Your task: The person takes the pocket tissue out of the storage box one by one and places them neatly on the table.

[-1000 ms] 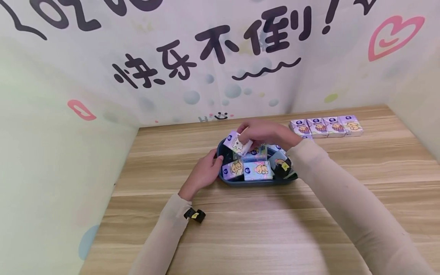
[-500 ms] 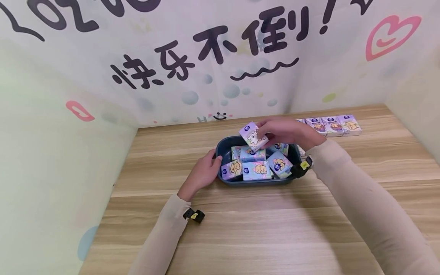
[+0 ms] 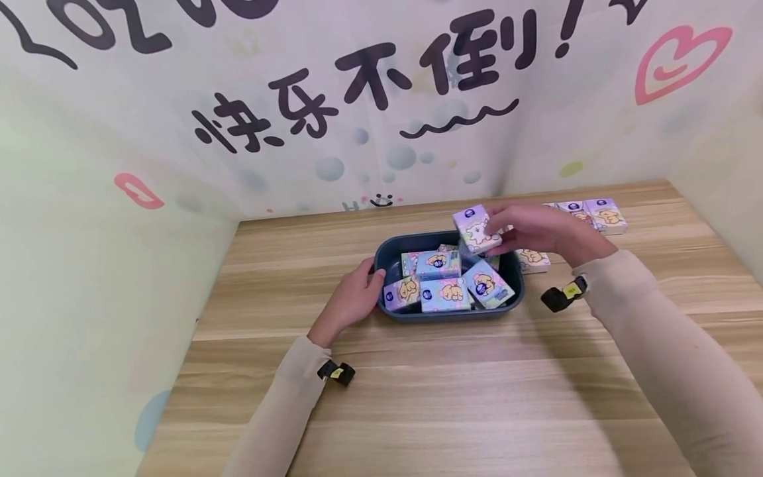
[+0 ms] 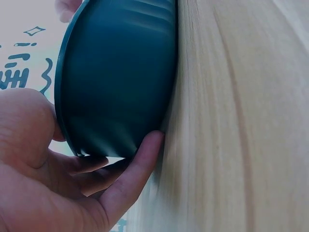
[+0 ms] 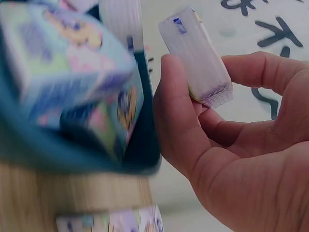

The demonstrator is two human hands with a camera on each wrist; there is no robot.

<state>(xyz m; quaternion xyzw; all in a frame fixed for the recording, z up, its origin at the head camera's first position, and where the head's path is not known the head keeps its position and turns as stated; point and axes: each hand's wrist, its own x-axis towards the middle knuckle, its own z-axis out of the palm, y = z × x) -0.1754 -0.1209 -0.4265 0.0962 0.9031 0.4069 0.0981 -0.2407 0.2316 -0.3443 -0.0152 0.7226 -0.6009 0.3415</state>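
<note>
My right hand [image 3: 536, 228] pinches a small purple-and-white tissue pack [image 3: 473, 228] between thumb and fingers, above the right rear part of a dark blue plastic basin [image 3: 444, 318]. In the right wrist view the wrapped side of that pack [image 5: 195, 55] shows, with the fingers around its lower half. My left hand [image 3: 353, 297] holds the basin's left end, thumb near the rim. Fingers touch the basin's outer wall [image 4: 116, 72] in the left wrist view. Inside the basin lie several blue and purple cartoon tissue packs [image 3: 445, 295], some overlapping.
A row of tissue packs [image 3: 608, 216] stands at the back right of the wooden table [image 3: 429, 397], partly behind my right hand. Another pack [image 3: 532, 260] lies in front of it, just right of the basin. A printed white cloth [image 3: 286, 179] closes off the back.
My right hand has lifted the tissue pack from the basin's left rear and carried it rightward, uncovering packs below. My left hand has stayed at the basin's end.
</note>
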